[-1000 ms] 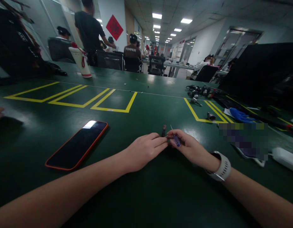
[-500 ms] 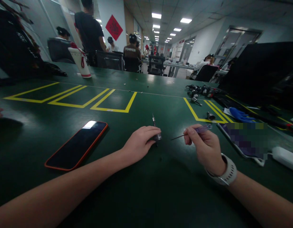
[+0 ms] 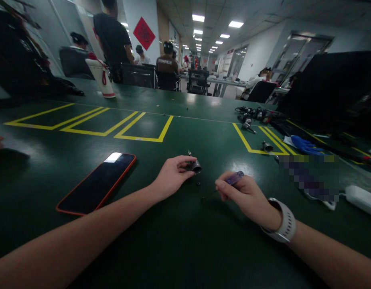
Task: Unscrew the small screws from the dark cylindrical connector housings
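In the middle of the head view, my left hand (image 3: pixel 172 172) pinches a small metal cylindrical part (image 3: pixel 196 167) between thumb and fingers. Its hollow round end faces me, and a thin shaft sticks out behind the fingers. My right hand (image 3: pixel 242 196), with a light watch on the wrist, is closed round a screwdriver (image 3: pixel 235 178) with a clear purple handle. The screwdriver's thin blade points down and left, its tip at or just above the tabletop. A tiny dark ring-like piece (image 3: pixel 198 184) lies just below the metal part.
An orange-cased phone (image 3: pixel 101 182) lies left on the green table (image 3: pixel 179 249). To the right are another metal part (image 3: pixel 266 146), a blue glove (image 3: pixel 305 144), a second phone (image 3: pixel 305 180) and a white block (image 3: pixel 361 200). A paper cup (image 3: pixel 102 78) stands at the back.
My right hand has come left and down, swinging the screwdriver tip toward the tabletop. My left hand has tilted the metal part so its open end shows and shifted slightly left.
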`<state>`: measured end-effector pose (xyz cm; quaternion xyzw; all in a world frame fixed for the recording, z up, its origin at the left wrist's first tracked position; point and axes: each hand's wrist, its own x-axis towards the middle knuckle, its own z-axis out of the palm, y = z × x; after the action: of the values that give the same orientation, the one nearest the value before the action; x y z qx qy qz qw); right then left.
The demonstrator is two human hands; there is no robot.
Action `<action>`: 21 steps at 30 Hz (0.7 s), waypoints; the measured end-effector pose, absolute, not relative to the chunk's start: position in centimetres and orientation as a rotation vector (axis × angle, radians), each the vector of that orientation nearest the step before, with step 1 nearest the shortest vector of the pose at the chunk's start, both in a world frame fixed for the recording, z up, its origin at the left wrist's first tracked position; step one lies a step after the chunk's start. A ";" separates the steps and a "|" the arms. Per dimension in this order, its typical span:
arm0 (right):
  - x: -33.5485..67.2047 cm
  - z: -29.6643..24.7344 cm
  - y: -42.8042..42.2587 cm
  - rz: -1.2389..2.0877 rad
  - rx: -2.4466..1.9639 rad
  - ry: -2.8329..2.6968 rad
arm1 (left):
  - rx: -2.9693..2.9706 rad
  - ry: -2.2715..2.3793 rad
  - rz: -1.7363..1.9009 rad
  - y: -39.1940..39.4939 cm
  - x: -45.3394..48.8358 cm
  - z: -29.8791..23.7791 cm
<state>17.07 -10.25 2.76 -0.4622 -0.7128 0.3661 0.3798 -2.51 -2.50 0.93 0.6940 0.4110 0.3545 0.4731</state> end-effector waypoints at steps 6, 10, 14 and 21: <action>17.0 2.7 -10.2 0.882 -1.151 -1.808 | 2.463 0.822 0.888 -2.6 -3.0 0.5; 16.9 2.7 -10.3 0.842 -1.146 -1.813 | 2.905 0.617 0.715 -3.1 -3.1 1.0; 17.0 2.7 -10.4 0.802 -1.137 -1.777 | 2.977 0.542 0.721 -3.3 -3.1 1.2; 17.1 2.4 -10.1 0.791 -1.139 -1.764 | 2.470 0.855 0.891 -2.6 -3.0 0.7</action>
<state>17.06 -10.12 2.38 -0.4575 -0.7082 0.3176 0.4339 -2.98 -2.60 0.74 0.8784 0.3039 0.3167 0.1892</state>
